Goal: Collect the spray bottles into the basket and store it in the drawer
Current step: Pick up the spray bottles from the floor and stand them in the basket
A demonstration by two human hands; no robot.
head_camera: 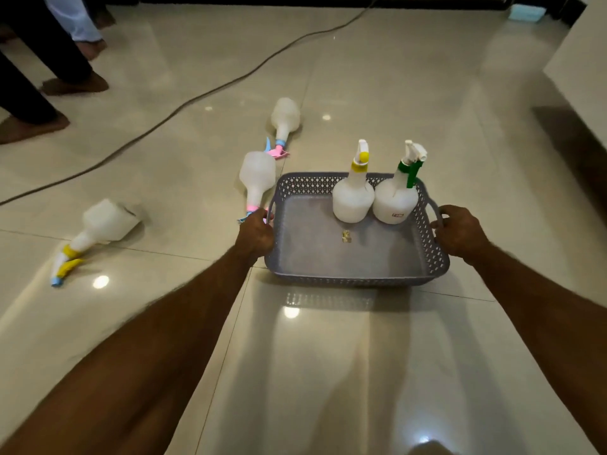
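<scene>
- Two bare forearms reach forward from the lower edge of the view, both nearly straight, over a glossy tiled floor [328, 356].
- The left hand [254, 233] curls its fingers round the left handle of the grey basket [354, 277]; the right hand [458, 231] curls round the right handle. The basket lies between the two hands, and whether it rests on the floor or is lifted just off it cannot be told.
- Inside, at the far right corner, stand two spray bottles upright and touching: one with a yellow collar [354, 195] and, to its right, one with a green trigger [395, 200].
- A small gold scrap [346, 237] lies on the basket bottom, too small to identify.
- Three more bottles lie on their sides on the floor to the left. The nearest pink-collared bottle [257, 178] lies just beside the basket's left wall, its nozzle end hidden behind the left hand.
- A second pink-collared bottle [284, 121] lies farther off, its sprayer close to the first one's base.
- A yellow-and-blue bottle [98, 226] lies well apart to the left, blurred.
- A dark cable [184, 105] crosses the floor beyond.
- Legs and feet of other people [49, 83] are cut off at the upper left.
</scene>
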